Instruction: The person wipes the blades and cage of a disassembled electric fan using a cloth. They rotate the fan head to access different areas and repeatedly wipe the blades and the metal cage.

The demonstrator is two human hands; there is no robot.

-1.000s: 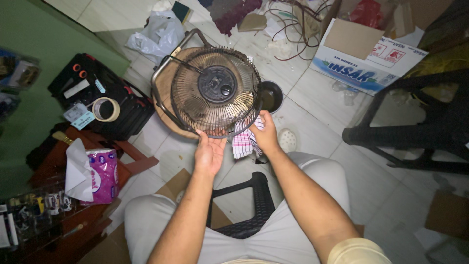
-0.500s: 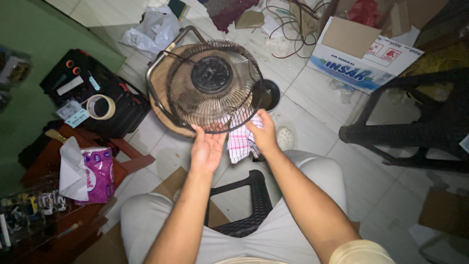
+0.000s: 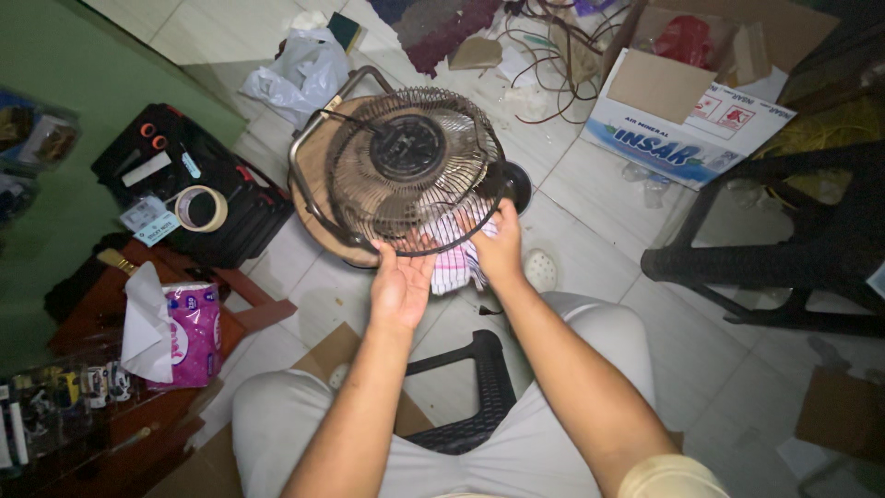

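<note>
A round fan (image 3: 406, 175) with a dark wire grille lies face up on a round wooden stool (image 3: 309, 171) in front of me. My left hand (image 3: 398, 286), palm up with fingers spread, supports the near rim of the grille. My right hand (image 3: 498, 251) presses a white and pink checked cloth (image 3: 454, 258) against the grille's lower right edge. Both forearms reach out over my lap, and my knees frame a black plastic stool (image 3: 466, 397) below.
An open black tool case (image 3: 198, 198) with a roll of tape (image 3: 201, 207) lies at left. A pink tissue pack (image 3: 189, 332) rests on a low wooden table. A cardboard box (image 3: 687, 106) and tangled cables sit at the back, a dark plastic chair (image 3: 784, 240) at right.
My right hand has shifted the cloth along the lower right rim of the grille. My left hand stays under the near rim. The camera view has tilted slightly.
</note>
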